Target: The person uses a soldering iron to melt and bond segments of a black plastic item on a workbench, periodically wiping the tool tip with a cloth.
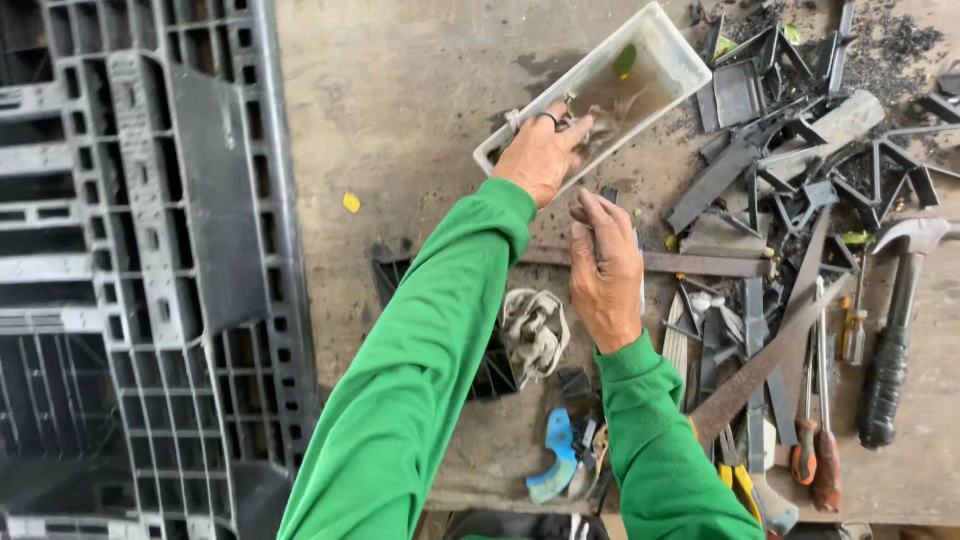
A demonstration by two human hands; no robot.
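Note:
My left hand [540,155], in a green sleeve and with a ring on one finger, grips the near rim of a translucent white plastic tub [668,48]. Its fingers curl over the rim into the tub, which holds murky brown water and a green leaf. A small metal bit shows by the thumb. My right hand [605,270] hovers just below the tub. Its fingertips are pinched on a small dark plastic piece [609,194]. Both hands are over a worn wooden bench [420,90].
A large black plastic pallet [140,270] fills the left side. Black plastic scraps [770,150] are piled at the right, with a hammer [895,320], screwdrivers [822,440] and a rusty flat bar [760,365]. A crumpled grey rag [533,335] and a blue-handled cutter [556,460] lie near my arms.

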